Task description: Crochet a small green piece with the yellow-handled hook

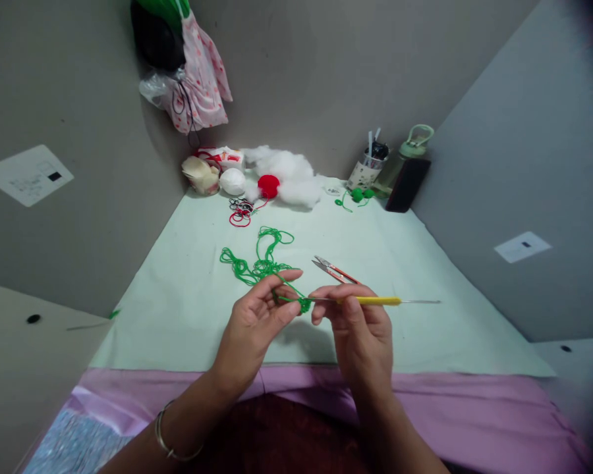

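Observation:
My left hand pinches a small green crochet piece, with green yarn wound over its fingers and trailing in loose loops onto the pale green mat. My right hand grips a yellow-handled crochet hook, whose metal tip is in the green piece. Red-handled thread snips lie on the mat just beyond my right hand.
At the back of the mat are white stuffing, a red ball, a white ball, red and black thread, small green pieces, a cup of tools and a bottle. Bags hang on the wall.

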`<state>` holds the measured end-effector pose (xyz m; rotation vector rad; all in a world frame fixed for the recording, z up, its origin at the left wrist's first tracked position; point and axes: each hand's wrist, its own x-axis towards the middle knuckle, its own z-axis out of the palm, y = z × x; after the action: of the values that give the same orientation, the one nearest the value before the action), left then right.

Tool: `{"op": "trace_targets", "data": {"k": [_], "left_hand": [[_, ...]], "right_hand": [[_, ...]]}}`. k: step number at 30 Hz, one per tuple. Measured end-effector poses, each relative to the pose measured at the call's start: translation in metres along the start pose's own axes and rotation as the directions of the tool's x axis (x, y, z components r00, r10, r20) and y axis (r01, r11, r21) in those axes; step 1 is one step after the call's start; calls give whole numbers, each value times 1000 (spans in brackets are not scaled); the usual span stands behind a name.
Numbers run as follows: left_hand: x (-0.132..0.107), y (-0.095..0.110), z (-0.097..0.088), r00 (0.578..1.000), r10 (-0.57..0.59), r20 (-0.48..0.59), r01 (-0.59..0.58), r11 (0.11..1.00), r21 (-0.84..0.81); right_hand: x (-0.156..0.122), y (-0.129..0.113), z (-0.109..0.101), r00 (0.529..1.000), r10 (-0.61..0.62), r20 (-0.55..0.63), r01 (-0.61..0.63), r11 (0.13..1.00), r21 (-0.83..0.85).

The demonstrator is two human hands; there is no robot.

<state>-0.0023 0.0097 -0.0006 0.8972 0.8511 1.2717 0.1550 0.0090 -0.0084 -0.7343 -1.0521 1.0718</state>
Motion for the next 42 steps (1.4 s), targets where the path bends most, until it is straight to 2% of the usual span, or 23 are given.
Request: {"op": "trace_targets", "data": {"k": [6, 10, 15, 21, 28, 33, 38, 42], "left_hand": [[0, 1, 2, 999, -33, 34, 34, 999, -22], [0, 1, 3, 996, -73, 45, 76, 995, -70], [1, 2, 6, 995, -90, 47, 94, 990, -108], [2, 3, 7, 993, -105, 45, 110, 984, -138], [2, 2, 3, 998, -66, 15, 67, 994, -87], [0, 3, 3, 999, -32, -2, 32, 999, -30], [-2, 4, 4, 998, 27, -64, -21, 994, 104], [-2, 0, 5, 990, 103, -97, -79, 969, 233]], "right_hand": [[3, 3, 2, 991, 134, -9, -131, 980, 148], [3, 5, 2, 981, 193, -33, -186, 971, 149], [3, 7, 3, 979, 189, -75, -181, 978, 104], [1, 9, 3, 986, 159, -53, -154, 983, 96], [-1, 7, 1, 998, 65, 1, -65, 996, 67], [-6, 4, -5, 996, -62, 65, 67, 995, -77], [-9, -3, -10, 957, -206, 205, 265, 908, -324], [-7, -7, -13, 919, -262, 294, 365, 847, -387]]}}
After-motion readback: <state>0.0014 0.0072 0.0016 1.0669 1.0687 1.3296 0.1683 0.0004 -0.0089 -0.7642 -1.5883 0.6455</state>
